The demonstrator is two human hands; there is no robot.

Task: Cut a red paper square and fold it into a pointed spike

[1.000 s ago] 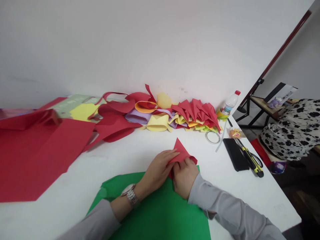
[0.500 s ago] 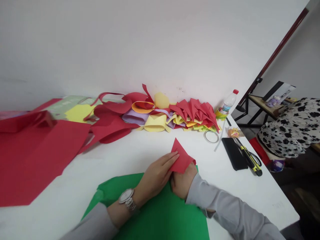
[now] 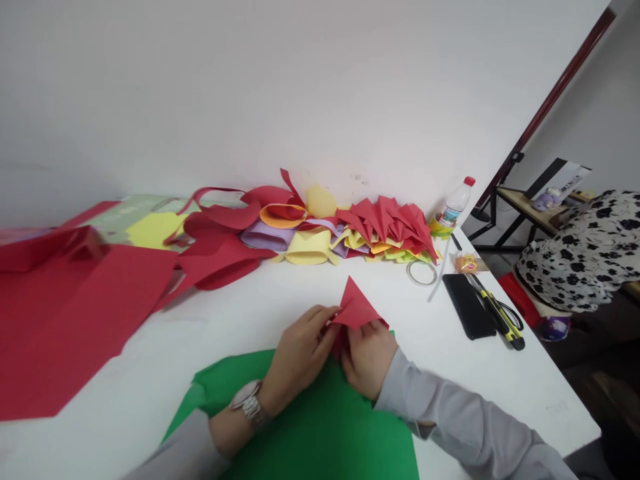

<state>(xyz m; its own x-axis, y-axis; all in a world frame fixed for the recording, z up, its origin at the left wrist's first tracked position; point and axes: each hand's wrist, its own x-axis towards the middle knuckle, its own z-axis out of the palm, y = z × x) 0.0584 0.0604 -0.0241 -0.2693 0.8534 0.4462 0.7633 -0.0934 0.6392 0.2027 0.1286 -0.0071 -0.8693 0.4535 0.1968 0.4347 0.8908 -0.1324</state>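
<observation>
A small folded piece of red paper [image 3: 358, 306] is between my hands, its pointed corner facing the wall. My left hand [image 3: 300, 348], with a watch on the wrist, pinches the paper's left corner between thumb and fingers. My right hand [image 3: 371, 357] grips the lower edge from beneath, its fingertips partly hidden under the fold. Both hands are over a large green sheet [image 3: 320, 427] lying on the white table [image 3: 240, 320].
Along the wall lie several folded red pieces [image 3: 393, 220] and curled paper shapes [image 3: 307, 245]. Big red sheets [image 3: 75, 320] cover the left. At right are a tape roll [image 3: 421, 273], a bottle [image 3: 456, 202], a black phone [image 3: 469, 305] and a yellow-black cutter [image 3: 505, 325]. A person in patterned cloth [image 3: 585, 257] is beyond.
My left hand has gone from lying flat on the red paper to pinching its left corner. The paper's lower part has opened slightly, and my right hand's fingers have shifted under its edge.
</observation>
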